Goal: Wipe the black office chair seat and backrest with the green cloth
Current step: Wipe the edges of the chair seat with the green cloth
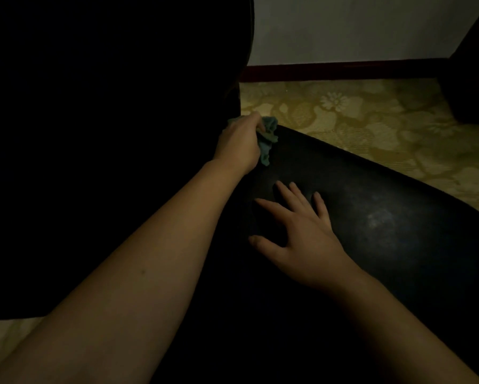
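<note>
1. At the rear of the black office chair seat (343,167), where it meets the backrest (108,134), the left hand (241,144) grips the green cloth (268,139) with its fingers curled round it.
2. The cloth is bunched. Its free part protrudes from the hand and rests on the seat's far rear corner. Its long axis runs along the seat's rear edge, from far side toward near side.
3. The right hand (302,234) lies flat at mid-seat, fingers straight and spread, holding nothing. It probably steadies the chair.
4. Judgement: the left hand is the working hand. The remaining seat surface lies forward of the cloth, beyond the right hand. The backrest is too dark to assess.
</note>
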Available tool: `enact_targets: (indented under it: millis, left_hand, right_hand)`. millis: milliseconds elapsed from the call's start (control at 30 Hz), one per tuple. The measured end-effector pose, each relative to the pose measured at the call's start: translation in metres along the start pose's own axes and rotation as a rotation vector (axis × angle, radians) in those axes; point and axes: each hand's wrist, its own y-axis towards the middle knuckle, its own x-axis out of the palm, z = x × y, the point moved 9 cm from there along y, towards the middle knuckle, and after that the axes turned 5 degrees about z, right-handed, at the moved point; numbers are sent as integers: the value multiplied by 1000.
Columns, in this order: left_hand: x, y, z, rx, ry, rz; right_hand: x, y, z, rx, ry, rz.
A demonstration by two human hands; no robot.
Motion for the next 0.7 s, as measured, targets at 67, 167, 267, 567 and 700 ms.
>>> enact_targets:
  millis: [67,167,267,567,700]
  left_hand:
    - [-5,-16,-4,-22,13,36]
    - [-8,-45,-2,32,38,54]
    - [-9,-48,-1,57,43,31]
    - [-2,-6,10,7,-20,-74]
    - [-3,-29,5,-22,-18,-33]
  right_hand:
    - [-2,0,2,1,20,11]
    - [-1,1,3,-11,23,16]
    - [-2,1,2,-8,28,37]
    - [-17,6,7,71,138,135]
    - [-35,4,14,132,277,252]
